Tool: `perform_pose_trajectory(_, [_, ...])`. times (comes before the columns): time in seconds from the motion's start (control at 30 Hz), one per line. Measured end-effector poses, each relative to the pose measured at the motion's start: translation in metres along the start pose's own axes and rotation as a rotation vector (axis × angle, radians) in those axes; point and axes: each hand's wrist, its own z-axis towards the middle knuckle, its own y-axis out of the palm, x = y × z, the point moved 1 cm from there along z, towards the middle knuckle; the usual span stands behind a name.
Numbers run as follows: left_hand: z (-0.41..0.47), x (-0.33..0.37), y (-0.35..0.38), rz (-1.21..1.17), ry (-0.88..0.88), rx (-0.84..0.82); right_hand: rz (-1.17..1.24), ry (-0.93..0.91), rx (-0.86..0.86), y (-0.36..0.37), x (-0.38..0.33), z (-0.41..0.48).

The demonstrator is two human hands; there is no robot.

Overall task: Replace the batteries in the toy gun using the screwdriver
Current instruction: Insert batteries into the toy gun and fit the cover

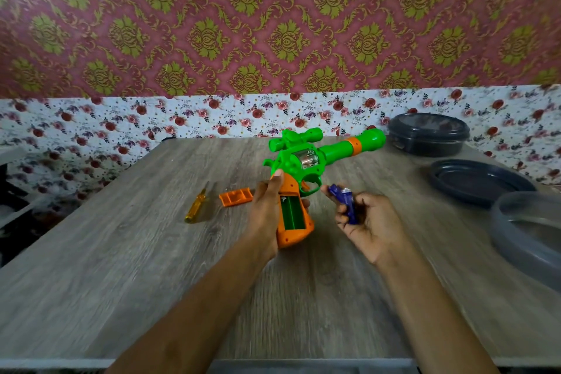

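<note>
A green and orange toy gun is held above the table, barrel pointing right and away. My left hand grips its orange handle, whose battery compartment lies open and green inside. Just right of the handle, my right hand holds blue batteries in its curled fingers. The orange compartment cover lies on the table left of the gun. Further left lies a screwdriver with a yellow handle.
A wooden table spans the view. At the right stand a dark lidded round container, a dark lid and a clear round container. Floral wallpaper backs the table.
</note>
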Motion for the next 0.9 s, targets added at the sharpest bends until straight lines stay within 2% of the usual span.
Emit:
perform_pose_trajectory(0.07, [0.001, 0.000, 0.001, -0.010, -0.001, -0.007, -0.407, -0.235, -0.031, 0.004, 0.003, -0.003])
perform_pose_trajectory(0.13, [0.004, -0.001, 0.002, -0.035, -0.002, 0.005, -0.827, -0.648, -0.096, 0.009, 0.011, -0.007])
perform_pose_trajectory(0.17, [0.006, -0.001, 0.002, -0.058, -0.007, 0.003, -0.959, -0.826, -0.158, 0.012, 0.016, -0.009])
perform_pose_trajectory(0.23, [0.009, -0.003, 0.000, -0.092, -0.017, -0.014, -1.132, -1.021, -0.247, 0.017, 0.029, -0.011])
perform_pose_trajectory(0.33, [0.011, -0.005, -0.004, -0.086, -0.020, -0.013, -1.251, -1.164, -0.197, 0.023, 0.036, -0.013])
perform_pose_trajectory(0.43, [0.012, -0.004, -0.003, -0.086, -0.026, 0.025, -1.249, -1.253, -0.093, 0.022, 0.033, -0.011])
perform_pose_trajectory(0.6, [0.012, -0.004, -0.002, -0.103, -0.030, 0.061, -1.264, -1.238, -0.043, 0.020, 0.032, -0.010])
perform_pose_trajectory(0.9, [0.014, -0.004, -0.002, -0.135, -0.009, 0.058, -1.452, -1.175, -0.206, 0.022, 0.035, -0.011])
